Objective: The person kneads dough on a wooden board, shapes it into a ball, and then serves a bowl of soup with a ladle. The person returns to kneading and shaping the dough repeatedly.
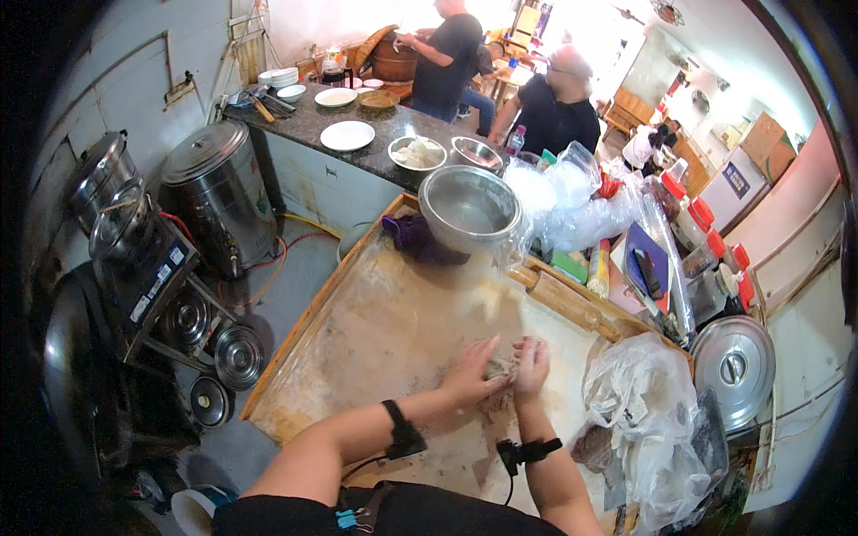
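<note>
On a floured wooden board (pixel 375 321) with a raised rim, my left hand (pixel 474 372) cups the left side of a small greyish lump of dough (pixel 499 368). My right hand (pixel 532 365) presses on the same lump from the right, its fingers curled. Much of the dough is hidden between the two hands. Darker crumbs or residue (pixel 496 409) lie on the board just below them. A wooden rolling pin (pixel 566 301) rests along the board's far right rim. At the far corner stands a large metal bowl (pixel 469 204), beside a dark purple cloth (pixel 407 231).
Clear plastic bags (pixel 637 388) cover the board's right side. A metal lid (pixel 732 372) leans beyond it, near red-lidded jars (pixel 704 251). Plates (pixel 347 136) and bowls stand on the stone counter (pixel 305 124). Two people (pixel 560 100) are behind it. Steel pots (pixel 218 194) stand left.
</note>
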A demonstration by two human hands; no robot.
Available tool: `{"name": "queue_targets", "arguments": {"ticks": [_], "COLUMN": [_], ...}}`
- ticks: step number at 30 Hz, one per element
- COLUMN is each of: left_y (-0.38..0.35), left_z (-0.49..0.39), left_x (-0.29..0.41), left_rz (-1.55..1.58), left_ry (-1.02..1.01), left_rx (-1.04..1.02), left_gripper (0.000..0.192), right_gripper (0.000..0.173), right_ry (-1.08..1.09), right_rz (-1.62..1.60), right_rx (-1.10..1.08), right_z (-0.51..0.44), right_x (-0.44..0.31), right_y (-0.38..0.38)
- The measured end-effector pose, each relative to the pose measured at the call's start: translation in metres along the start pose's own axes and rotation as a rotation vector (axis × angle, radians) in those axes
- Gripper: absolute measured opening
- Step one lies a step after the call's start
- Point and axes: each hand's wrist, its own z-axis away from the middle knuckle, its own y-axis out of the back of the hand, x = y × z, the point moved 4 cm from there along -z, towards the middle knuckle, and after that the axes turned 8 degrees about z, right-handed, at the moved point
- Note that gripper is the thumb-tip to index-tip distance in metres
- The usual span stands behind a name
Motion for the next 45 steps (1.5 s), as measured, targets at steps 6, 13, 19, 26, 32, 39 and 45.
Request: {"name": "queue_targets", "arguments": {"ticks": [6, 13, 19, 26, 32, 39, 45], "left_y": [0.047, 0.034, 0.013, 0.002, -0.042, -0.054, 0.001], "left_z": [0.029, -0.042, -0.068, -0.017, 0.014, -0.060, -0.031], "left_x": [-0.023, -0.030, -0.011, 0.043, -0.006, -0.036, -0.011], "left_rz": [-0.129, -0.320, -0.454, -0.052, -0.113, -0.381, 0.405], "left_ry": [-0.064, -0.036, 0.081, -0.012, 0.385, 0.275, 0.300], "left_rx": [-0.188, -0.176, -0.299, 0.013, 0.167, 0.204, 0.125], "left_gripper": [0.079, 0.048, 0.048, 0.042, 0.037, 0.045, 0.045], "right_gripper": [0.045, 0.038, 0.040, 0.044, 0.046, 0.028, 0.043], "right_ry": [0.419, 0.310, -0.199, -0.056, 0.205, 0.610, -0.020], "right_rz": [0.593, 0.644, -0.109, 0.030, 0.375, 0.888, 0.309], "right_rx": [-0.049, -0.016, -0.174, -0.039, 0.180, 0.123, 0.061], "right_z": [0.080, 0.005, -0.031, 0.034, 0.043, -0.047, -0.007], "right_x": [-0.035, 0.022, 0.051, 0.056, 0.073, 0.094, -0.011], "right_y": [-0.046, -0.050, -0.028, 0.013, -0.008, -0.012, 0.008]}}
